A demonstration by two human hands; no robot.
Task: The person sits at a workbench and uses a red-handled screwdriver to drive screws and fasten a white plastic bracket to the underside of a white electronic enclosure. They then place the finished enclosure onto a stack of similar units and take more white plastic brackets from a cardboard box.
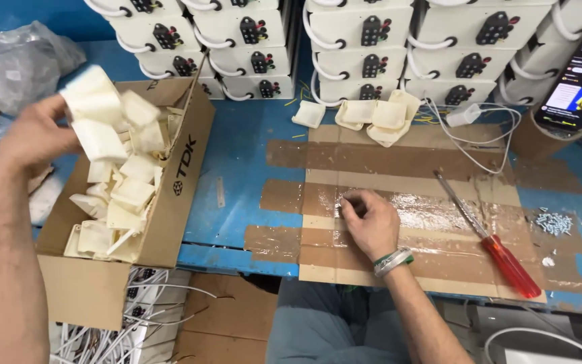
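Your left hand (pixel 35 138) grips cream square plastic covers (pixel 99 114) above the brown cardboard box (pixel 170 216); your right hand (pixel 370 222) rests loosely curled, empty, on the taped cardboard mat (pixel 399 162).

A: What did your right hand (pixel 370 222) pinch?
B: Too small, hidden under fingertips. Your left hand (pixel 31 138) blurred the white covers (pixel 99 114); phone (pixel 577 77) was cut off at right.

Blue workbench (pixel 250 175) w/ worn paint, taped cardboard mat (pixel 399 162) on top – blue wall (pixel 21 13) behind. Brown floor (pixel 230 317) under bench. Even, bright light.
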